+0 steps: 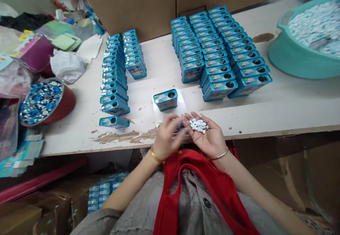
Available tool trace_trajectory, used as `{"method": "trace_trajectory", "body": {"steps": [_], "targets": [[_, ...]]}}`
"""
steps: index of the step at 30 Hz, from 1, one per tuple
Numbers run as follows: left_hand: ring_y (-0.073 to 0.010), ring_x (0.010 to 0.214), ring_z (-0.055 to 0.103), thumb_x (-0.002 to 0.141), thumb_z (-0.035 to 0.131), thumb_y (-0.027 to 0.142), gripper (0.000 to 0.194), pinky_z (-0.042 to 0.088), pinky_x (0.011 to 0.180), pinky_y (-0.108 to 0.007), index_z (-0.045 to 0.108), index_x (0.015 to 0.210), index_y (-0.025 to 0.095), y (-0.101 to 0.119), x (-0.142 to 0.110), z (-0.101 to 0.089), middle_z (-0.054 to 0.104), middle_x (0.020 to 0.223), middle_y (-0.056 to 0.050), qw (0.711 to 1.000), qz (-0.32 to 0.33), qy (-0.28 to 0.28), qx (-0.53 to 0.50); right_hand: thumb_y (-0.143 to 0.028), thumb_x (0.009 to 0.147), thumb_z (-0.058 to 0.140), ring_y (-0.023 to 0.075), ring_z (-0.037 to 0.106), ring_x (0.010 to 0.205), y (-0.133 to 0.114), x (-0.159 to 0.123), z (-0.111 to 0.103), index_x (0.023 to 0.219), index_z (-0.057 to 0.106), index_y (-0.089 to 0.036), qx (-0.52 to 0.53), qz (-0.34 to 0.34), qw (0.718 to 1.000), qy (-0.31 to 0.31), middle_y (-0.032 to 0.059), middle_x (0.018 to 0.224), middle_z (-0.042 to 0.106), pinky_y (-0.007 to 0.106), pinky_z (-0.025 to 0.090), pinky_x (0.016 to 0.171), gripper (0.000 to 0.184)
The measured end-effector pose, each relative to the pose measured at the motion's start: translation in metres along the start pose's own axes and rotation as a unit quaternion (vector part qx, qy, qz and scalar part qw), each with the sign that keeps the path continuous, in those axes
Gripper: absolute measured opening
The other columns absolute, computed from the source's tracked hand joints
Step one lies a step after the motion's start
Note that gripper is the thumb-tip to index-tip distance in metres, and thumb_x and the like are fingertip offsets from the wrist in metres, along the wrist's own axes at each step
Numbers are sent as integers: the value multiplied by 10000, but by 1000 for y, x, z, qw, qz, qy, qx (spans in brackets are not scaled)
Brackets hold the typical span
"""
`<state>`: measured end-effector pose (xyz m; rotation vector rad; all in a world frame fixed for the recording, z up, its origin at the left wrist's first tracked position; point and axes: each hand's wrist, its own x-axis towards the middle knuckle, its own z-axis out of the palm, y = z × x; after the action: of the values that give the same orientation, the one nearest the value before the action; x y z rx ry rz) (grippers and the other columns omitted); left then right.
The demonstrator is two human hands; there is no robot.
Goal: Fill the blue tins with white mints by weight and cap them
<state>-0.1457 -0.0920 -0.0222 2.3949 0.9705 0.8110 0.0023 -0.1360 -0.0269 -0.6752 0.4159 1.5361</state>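
Palm up, my right hand [209, 136] cups a small heap of white candies [198, 125], fingers stretched to the left. Beside it, touching or almost touching its fingertips, is my left hand [171, 134]. Its fingers are curved and smeared by motion, so whether they hold anything is unclear. Just beyond the left hand, one blue candy tin [165, 100] stands upright on a small white scale [181, 104]. The tin's round top hole is dark. The left hand covers the near part of the scale.
Rows of blue tins stand at left [114, 82] and right [217, 68], some left ones with white candies on top. A turquoise tub [294, 56] holds white candies. A red bowl [66, 102] holds shiny blue and silver pieces. Cardboard boxes [143, 6] line the back.
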Motion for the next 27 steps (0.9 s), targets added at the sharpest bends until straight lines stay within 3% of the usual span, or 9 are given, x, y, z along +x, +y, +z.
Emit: {"method": "trace_trajectory", "body": {"steps": [3, 7, 14, 27], "targets": [[-186, 1026, 563, 919, 437, 265, 265, 511, 868, -339, 508, 1155, 170, 23, -7, 27, 563, 1116, -97, 996, 60, -67, -10, -212, 904, 383, 210, 646, 1045, 2, -3, -1, 990, 619, -107, -27, 15, 999, 21, 136, 961, 724, 401, 530, 912, 273], [-199, 1002, 573, 919, 407, 218, 238, 506, 869, -334, 549, 1090, 132, 33, 0, 45, 593, 1062, -101, 991, 80, -96, 48, -203, 893, 385, 192, 658, 1017, 2, -6, -5, 946, 641, -123, -31, 0, 999, 24, 109, 916, 730, 406, 474, 982, 273], [-188, 901, 603, 913, 407, 221, 170, 526, 738, -296, 563, 926, 155, 36, 9, 47, 607, 975, -88, 981, 68, -124, 136, -199, 901, 348, 158, 642, 1048, 1, -7, -9, 934, 657, -175, -27, -4, 1000, 7, 50, 936, 734, 371, 430, 1030, 311], [-158, 879, 588, 925, 398, 216, 199, 502, 801, -286, 581, 887, 149, 24, 12, 38, 627, 937, -80, 988, 84, -98, 89, -195, 911, 337, 160, 625, 1082, 6, 1, -1, 952, 653, -154, -20, 17, 1000, 1, 70, 980, 728, 374, 437, 1024, 321]]}}
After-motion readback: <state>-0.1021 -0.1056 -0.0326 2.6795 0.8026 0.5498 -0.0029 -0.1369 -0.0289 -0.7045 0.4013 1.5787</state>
